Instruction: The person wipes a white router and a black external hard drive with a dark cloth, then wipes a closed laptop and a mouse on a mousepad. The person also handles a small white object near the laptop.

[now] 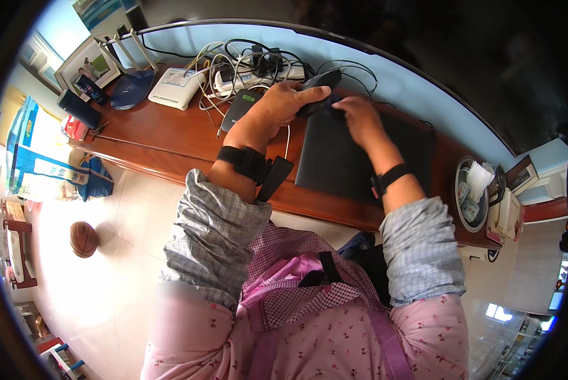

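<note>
My left hand [284, 102] grips a smooth black handheld object [325, 83], its thumb laid along the top; the object's exact kind is unclear. Close to its right side is my right hand [360, 118], blurred, with fingers bent toward the object. A dark patch by those fingertips does not show whether they hold anything. Below both hands a thin dark grey panel, like a closed laptop [345, 156], lies flat on the red-brown wooden cabinet [170, 135]. Left of my left wrist sits a black box-shaped device [240, 107] with green writing and a white cable.
Tangled cables surround a white power strip [231, 83] at the back. Leftward stand a white modem [177, 89], a blue router [132, 90] and a framed photo [89, 66]. A metal bowl [459, 209] is at right, under a large television [431, 61]. A basketball [83, 239] rests on the floor.
</note>
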A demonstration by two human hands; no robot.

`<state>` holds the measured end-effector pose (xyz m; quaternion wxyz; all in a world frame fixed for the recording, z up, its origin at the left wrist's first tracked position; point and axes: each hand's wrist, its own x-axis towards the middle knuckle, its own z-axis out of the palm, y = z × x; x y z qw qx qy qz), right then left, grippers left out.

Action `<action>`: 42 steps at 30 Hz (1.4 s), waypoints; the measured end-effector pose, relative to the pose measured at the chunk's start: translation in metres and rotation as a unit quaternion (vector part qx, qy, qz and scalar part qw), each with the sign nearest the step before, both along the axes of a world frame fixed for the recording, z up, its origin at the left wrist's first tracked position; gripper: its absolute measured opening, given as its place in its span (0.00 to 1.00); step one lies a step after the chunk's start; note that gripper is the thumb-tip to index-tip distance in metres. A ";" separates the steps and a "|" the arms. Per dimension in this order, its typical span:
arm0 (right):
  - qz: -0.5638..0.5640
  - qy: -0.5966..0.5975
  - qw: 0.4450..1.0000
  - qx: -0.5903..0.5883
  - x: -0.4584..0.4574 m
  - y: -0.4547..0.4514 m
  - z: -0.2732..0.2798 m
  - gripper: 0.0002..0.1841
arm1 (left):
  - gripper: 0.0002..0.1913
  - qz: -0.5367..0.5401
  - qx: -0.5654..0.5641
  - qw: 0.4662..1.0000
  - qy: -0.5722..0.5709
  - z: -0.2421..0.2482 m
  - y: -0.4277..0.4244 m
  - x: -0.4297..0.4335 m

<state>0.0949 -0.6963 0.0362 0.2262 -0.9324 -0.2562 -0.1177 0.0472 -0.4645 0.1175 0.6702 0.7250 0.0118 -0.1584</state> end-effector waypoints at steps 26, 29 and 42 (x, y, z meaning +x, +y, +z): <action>-0.038 -0.095 0.994 -0.028 0.024 0.007 -0.016 0.10 | 0.26 -0.007 0.038 0.999 -0.003 0.001 -0.020 0.007; 0.057 -0.087 0.994 -0.042 -0.001 0.016 -0.004 0.14 | 0.27 -0.006 0.003 1.000 -0.009 -0.001 -0.022 0.004; -0.102 -0.101 0.987 0.067 -0.207 -0.101 0.015 0.18 | 0.39 0.008 0.086 0.996 0.008 -0.021 -0.030 -0.029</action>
